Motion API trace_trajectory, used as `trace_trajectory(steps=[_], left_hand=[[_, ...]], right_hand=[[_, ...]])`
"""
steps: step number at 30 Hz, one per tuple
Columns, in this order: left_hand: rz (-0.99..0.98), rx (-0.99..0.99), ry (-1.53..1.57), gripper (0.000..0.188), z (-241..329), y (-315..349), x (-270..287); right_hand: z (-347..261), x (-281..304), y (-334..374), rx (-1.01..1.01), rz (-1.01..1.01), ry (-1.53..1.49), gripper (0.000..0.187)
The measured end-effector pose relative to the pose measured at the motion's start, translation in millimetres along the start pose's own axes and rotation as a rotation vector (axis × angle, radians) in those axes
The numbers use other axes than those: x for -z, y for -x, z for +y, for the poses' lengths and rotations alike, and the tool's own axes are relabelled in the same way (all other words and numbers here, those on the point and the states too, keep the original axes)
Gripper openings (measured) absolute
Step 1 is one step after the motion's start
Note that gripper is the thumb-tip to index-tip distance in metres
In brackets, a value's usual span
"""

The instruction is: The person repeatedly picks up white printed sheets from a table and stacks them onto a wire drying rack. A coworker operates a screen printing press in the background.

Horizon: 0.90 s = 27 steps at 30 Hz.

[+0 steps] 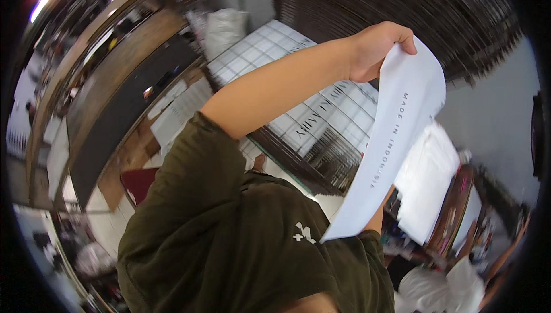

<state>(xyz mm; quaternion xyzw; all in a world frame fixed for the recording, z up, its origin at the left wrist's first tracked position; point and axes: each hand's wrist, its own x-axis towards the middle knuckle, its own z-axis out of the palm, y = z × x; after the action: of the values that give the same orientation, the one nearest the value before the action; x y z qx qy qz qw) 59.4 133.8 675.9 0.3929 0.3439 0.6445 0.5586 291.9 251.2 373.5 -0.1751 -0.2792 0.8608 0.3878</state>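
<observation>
A long white sheet [396, 123] with a line of dark lettering hangs curved and tilted in front of me. My left hand [381, 49] reaches across to the right and pinches its upper edge, thumb on the near face. Behind the sheet my right forearm [376, 221] comes up; my right hand is hidden there, so its grip does not show. Below my left arm, several white printed sheets [321, 109] lie flat on a wire-grid drying rack [330, 158].
Dark stacked wire racks [396, 3] rise at the far side. To the right is a pile of white sheets [427, 181]. Long wooden shelves or tables [126, 89] run along the left, near a dark red seat [138, 184]. A white sack [227, 26] stands behind the rack.
</observation>
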Motion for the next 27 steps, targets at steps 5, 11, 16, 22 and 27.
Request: trace_trajectory(steps=[5, 11, 16, 22, 27], left_hand=[[0.256, -0.106, -0.006, 0.021, 48, 60, 71], [0.56, -0.059, -0.02, 0.026, 75, 146, 193], [0.787, -0.065, -0.229, 0.033, 65, 228, 325], [1.721, -0.094, -0.09, 0.039, -73, 407, 508], [1.915, 0.586, -0.73, 0.042, -372, 537, 532]], right_hand=[[14, -53, -50, -0.004, -0.235, -0.131, 0.073], [47, -107, -81, -0.197, -0.273, 0.112, 0.052], [87, -180, -136, -0.298, -0.313, 0.412, 0.03], [198, -368, -216, -0.382, -0.78, 1.01, 0.063], [339, -426, -332, -0.4, -1.108, 1.132, 0.054]])
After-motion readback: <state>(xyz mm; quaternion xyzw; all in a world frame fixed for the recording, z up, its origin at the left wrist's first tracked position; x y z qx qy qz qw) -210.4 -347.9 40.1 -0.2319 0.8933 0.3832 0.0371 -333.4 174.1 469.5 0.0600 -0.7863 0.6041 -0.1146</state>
